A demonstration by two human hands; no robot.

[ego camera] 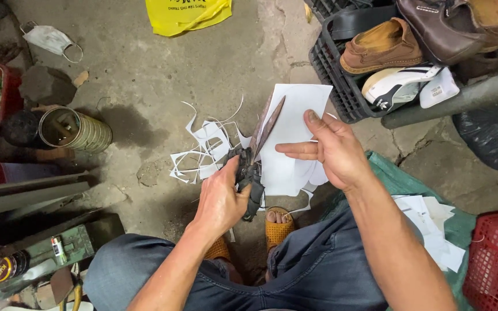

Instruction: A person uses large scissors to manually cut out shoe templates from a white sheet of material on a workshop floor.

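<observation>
White paper sheet (293,124) held upright, its lower edge curved; dark scissors (256,155) open against its left edge

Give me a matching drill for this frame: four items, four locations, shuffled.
Items:
1. large dark metal scissors
2. white paper sheet
3. brown leather shoe
4. yellow plastic bag

Locations:
A. black plastic crate, top right
B. left hand
C. concrete floor, top centre
D. right hand

Pairs: 1-B, 2-D, 3-A, 4-C
</observation>
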